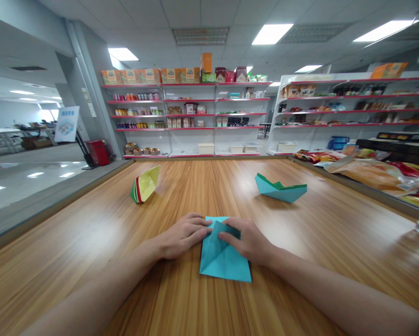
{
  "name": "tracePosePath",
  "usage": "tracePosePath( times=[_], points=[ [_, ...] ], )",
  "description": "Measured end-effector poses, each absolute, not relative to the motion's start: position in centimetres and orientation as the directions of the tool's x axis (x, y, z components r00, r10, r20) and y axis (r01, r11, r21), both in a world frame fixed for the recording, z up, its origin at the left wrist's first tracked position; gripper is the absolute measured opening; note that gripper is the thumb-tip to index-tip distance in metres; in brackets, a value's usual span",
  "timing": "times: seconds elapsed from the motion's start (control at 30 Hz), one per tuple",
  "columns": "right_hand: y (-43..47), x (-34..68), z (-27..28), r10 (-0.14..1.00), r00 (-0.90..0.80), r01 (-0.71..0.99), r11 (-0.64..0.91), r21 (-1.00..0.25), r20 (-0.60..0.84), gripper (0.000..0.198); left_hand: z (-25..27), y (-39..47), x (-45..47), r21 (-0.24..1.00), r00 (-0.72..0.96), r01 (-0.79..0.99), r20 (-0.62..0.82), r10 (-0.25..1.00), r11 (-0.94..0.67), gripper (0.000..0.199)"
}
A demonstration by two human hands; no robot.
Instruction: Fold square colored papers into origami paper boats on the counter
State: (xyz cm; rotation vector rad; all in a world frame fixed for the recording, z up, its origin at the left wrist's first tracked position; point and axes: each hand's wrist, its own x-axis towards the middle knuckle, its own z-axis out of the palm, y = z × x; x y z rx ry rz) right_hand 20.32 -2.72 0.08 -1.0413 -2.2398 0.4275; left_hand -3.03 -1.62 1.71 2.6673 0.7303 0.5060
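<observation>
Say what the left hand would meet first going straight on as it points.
The left hand would likely meet the folded flap of the blue paper, with the right hand just beyond; the flap's height is unclear.

Plain turquoise was shown by the paper sheet [226, 261]. The right-hand paper boat [280, 191] was coloured light blue and rimmed in green; the left-hand paper boat [148, 184] was faced in pale yellow and striped red, white and green along its side. The bench [90, 242] was patterned with tan and brown wood grain. The shelving [190, 140] was coloured white and edged in pinkish red.
</observation>
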Motion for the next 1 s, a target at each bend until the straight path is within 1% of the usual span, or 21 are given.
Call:
tracePosePath(
  times=[0.07, 0.1, 0.2, 0.23, 0.27, 0.37, 0.43, 0.5, 0.63, 0.7, 0.73, 0.8, 0.87, 0.9, 1.0],
  points=[
    [-2.7, 20.3, 0.0, 0.778, -0.486, 0.560, 0.627, -0.541, 0.398, 0.018, 1.7, -1.8, -3.0, 0.407, 0.808, 0.415, 0.245, 0.535, -0.814, 0.040],
    [-2.6, 20.3, -0.1, 0.779, -0.478, 0.562, 0.626, -0.540, 0.406, 0.021, 1.6, -1.8, -3.0, 0.407, 0.802, 0.422, 0.250, 0.543, -0.810, 0.045],
    [-2.5, 20.4, -0.4, 0.770, -0.466, 0.613, 0.637, -0.469, 0.437, 0.034, 1.0, -1.9, -3.0, 0.407, 0.752, 0.468, 0.284, 0.595, -0.785, 0.076],
    [-2.4, 20.4, -0.5, 0.765, -0.468, 0.636, 0.639, -0.432, 0.442, 0.038, 0.8, -1.9, -2.9, 0.398, 0.744, 0.481, 0.285, 0.604, -0.781, 0.081],
    [-2.4, 20.4, -0.6, 0.761, -0.473, 0.658, 0.640, -0.397, 0.443, 0.039, 0.7, -2.0, -2.8, 0.380, 0.748, 0.492, 0.277, 0.604, -0.784, 0.080],
    [-2.2, 20.6, -0.8, 0.756, -0.479, 0.713, 0.632, -0.305, 0.447, 0.035, 0.5, -2.0, -2.6, 0.280, 0.779, 0.519, 0.234, 0.581, -0.808, 0.056],
    [-2.1, 20.7, -0.9, 0.759, -0.490, 0.742, 0.621, -0.252, 0.429, 0.033, 0.4, -1.9, -2.5, 0.219, 0.772, 0.554, 0.227, 0.594, -0.803, 0.047],
    [-2.1, 20.8, -0.9, 0.780, -0.499, 0.769, 0.599, -0.222, 0.377, 0.036, 0.2, -1.6, -2.6, 0.182, 0.740, 0.607, 0.227, 0.634, -0.773, 0.047],
    [-2.7, 20.6, -0.5, 0.819, -0.530, 0.790, 0.571, -0.222, 0.219, 0.049, -0.5, -1.0, -3.0, 0.121, 0.670, 0.704, 0.212, 0.711, -0.700, 0.048],
    [-3.4, 20.3, 0.2, 0.782, -0.604, 0.748, 0.622, -0.229, 0.153, 0.054, -0.7, -0.7, -3.2, 0.109, 0.651, 0.726, 0.209, 0.730, -0.679, 0.048],
    [-3.8, 20.2, 0.6, 0.739, -0.662, 0.703, 0.671, -0.234, 0.130, 0.054, -0.8, -0.6, -3.3, 0.107, 0.644, 0.733, 0.209, 0.736, -0.671, 0.048],
    [-4.7, 19.9, 1.4, 0.613, -0.782, 0.575, 0.780, -0.248, 0.114, 0.052, -0.8, -0.5, -3.3, 0.106, 0.636, 0.741, 0.204, 0.744, -0.663, 0.049],
    [-5.5, 19.6, 2.1, 0.519, -0.845, 0.475, 0.840, -0.261, 0.133, 0.051, -0.8, -0.5, -3.4, 0.107, 0.636, 0.742, 0.199, 0.746, -0.661, 0.049],
    [-5.8, 19.5, 2.3, 0.493, -0.858, 0.447, 0.854, -0.265, 0.143, 0.051, -0.8, -0.5, -3.4, 0.109, 0.638, 0.741, 0.196, 0.745, -0.663, 0.049],
    [-6.0, 19.4, 2.3, 0.469, -0.870, 0.419, 0.866, -0.273, 0.153, 0.051, -0.8, -0.5, -3.6, 0.120, 0.651, 0.728, 0.190, 0.735, -0.675, 0.049]
  ],
)
